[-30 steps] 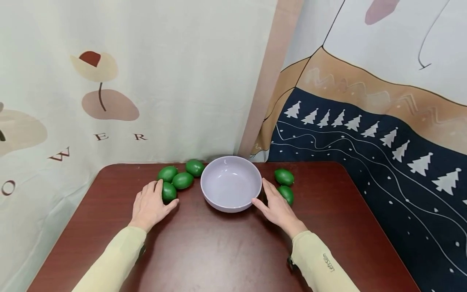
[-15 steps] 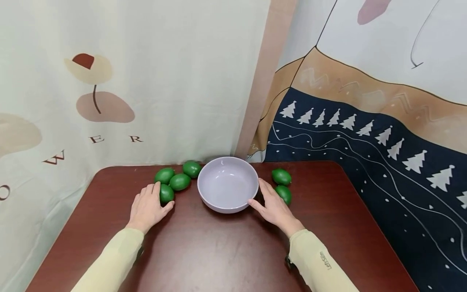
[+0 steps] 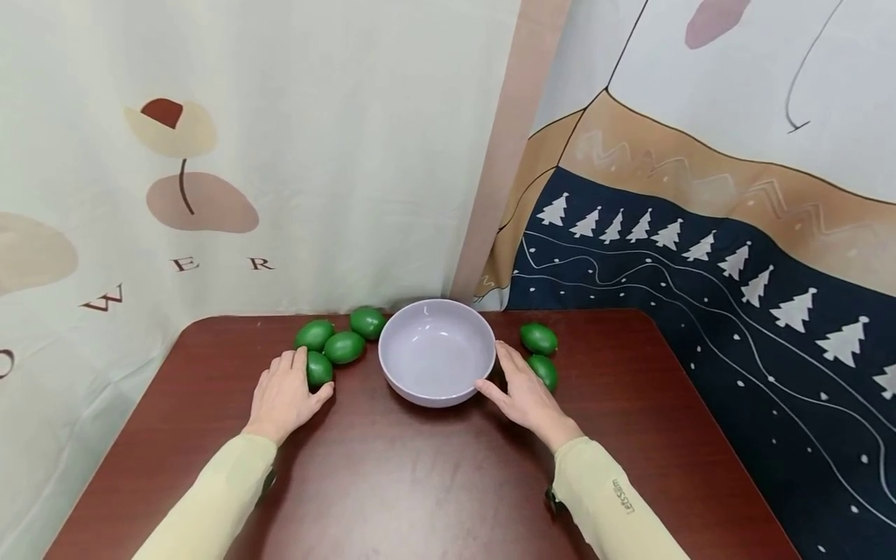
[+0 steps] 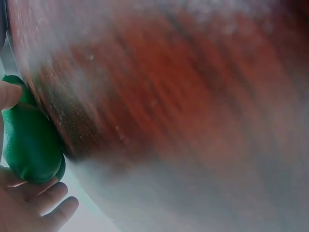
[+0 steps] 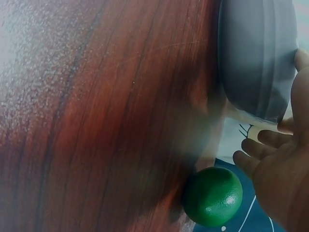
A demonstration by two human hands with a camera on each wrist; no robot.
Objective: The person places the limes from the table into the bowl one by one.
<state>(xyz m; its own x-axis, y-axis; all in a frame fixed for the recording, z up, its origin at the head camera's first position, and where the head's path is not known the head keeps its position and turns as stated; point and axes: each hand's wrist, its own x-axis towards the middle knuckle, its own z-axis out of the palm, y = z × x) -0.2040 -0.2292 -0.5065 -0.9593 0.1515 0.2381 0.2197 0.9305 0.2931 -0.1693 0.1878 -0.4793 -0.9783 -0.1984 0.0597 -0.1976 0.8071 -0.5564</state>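
A lavender bowl (image 3: 436, 354) stands upright at the back middle of the table, with nothing in it. My left hand (image 3: 283, 395) lies beside the nearest green lime (image 3: 320, 371) of the left group, thumb spread away from loosely extended fingers. In the left wrist view this lime (image 4: 34, 145) sits between thumb and fingers. My right hand (image 3: 530, 397) rests at the bowl's right side, thumb and index fingertips right at its rim. The right wrist view shows the bowl's outer wall (image 5: 256, 53) by those fingertips, the other fingers loosely extended, and a lime (image 5: 212, 196) below them.
Behind the left hand lie several limes, among them one lime (image 3: 367, 322) close to the bowl's left. Two limes sit right of the bowl, the farther lime (image 3: 538, 338) near the back edge. Patterned curtains (image 3: 350, 155) hang behind the dark red-brown table (image 3: 420, 482).
Both hands keep their places by the lime and the bowl. The whole head view has shifted slightly, so everything appears a little farther left.
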